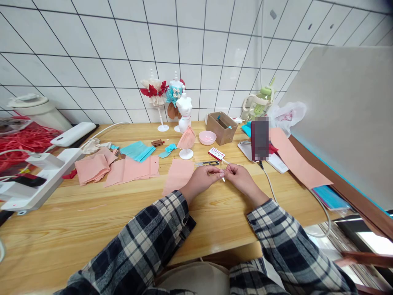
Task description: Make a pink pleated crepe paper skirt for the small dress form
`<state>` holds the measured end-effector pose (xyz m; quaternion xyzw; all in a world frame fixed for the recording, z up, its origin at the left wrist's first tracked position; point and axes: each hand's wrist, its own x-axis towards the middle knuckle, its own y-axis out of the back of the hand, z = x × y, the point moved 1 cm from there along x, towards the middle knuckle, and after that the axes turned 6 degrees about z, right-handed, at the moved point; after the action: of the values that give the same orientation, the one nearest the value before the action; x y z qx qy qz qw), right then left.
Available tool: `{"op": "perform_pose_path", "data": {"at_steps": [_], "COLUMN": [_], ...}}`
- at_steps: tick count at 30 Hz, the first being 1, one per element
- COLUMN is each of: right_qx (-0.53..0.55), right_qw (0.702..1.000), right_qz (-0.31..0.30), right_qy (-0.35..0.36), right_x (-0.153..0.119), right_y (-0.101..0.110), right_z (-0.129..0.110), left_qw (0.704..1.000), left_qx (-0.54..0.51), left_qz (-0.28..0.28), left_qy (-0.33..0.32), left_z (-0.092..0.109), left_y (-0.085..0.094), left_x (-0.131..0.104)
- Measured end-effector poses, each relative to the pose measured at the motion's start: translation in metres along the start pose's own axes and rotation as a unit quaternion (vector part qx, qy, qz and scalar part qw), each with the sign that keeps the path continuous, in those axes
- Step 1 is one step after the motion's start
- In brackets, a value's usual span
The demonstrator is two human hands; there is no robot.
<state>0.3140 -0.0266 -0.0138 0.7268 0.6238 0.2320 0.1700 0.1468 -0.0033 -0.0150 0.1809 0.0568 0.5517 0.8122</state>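
Observation:
My left hand (202, 178) is pinched closed on a small white strip (223, 179), whose end pokes out below the thumb. Fingertip to fingertip with it, my right hand (241, 178) is also closed; whatever its fingers hold is hidden. Just beyond the hands lie thread snips (208, 163) and a red-and-white packet (216, 154). A white mini dress form (184, 107) wears a peach paper skirt (186, 138) low on its stand. Beside my left wrist a sheet of peach crepe paper (178, 174) lies flat.
Folded peach paper (133, 169) and blue paper (138, 150) lie to the left. Behind stand a pink bowl (207, 138), a cardboard box (225, 130) and a dressed form (154, 92). A phone (259, 139) stands upright at right, its cable trailing. A power strip (43, 180) occupies the left edge.

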Motion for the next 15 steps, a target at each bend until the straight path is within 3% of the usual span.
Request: {"op": "perform_pose_path", "data": {"at_steps": [3,8,12,15], "right_qx": [0.022,0.037,0.03,-0.012], "right_qw": [1.0,0.999,0.999,0.995], "right_qz": [0.002,-0.011,0.031,0.038], "right_qy": [-0.016,-0.007,0.017,0.091], "right_x": [0.0,-0.002,-0.002,-0.002], "right_y": [-0.005,-0.011,0.002,0.015], "right_z": [0.002,0.001,-0.002,-0.002], "left_qw": [0.999,0.998,0.998,0.998], "left_qx": [0.02,0.052,0.062,0.068], "left_qz": [-0.026,-0.016,-0.005,0.012], "left_qy": [-0.018,-0.023,-0.017,-0.014], "left_z": [0.003,-0.002,-0.008,-0.006], "left_y": [0.0,-0.004,-0.006,-0.004], "left_x": [-0.002,-0.003,-0.001,-0.001]}}
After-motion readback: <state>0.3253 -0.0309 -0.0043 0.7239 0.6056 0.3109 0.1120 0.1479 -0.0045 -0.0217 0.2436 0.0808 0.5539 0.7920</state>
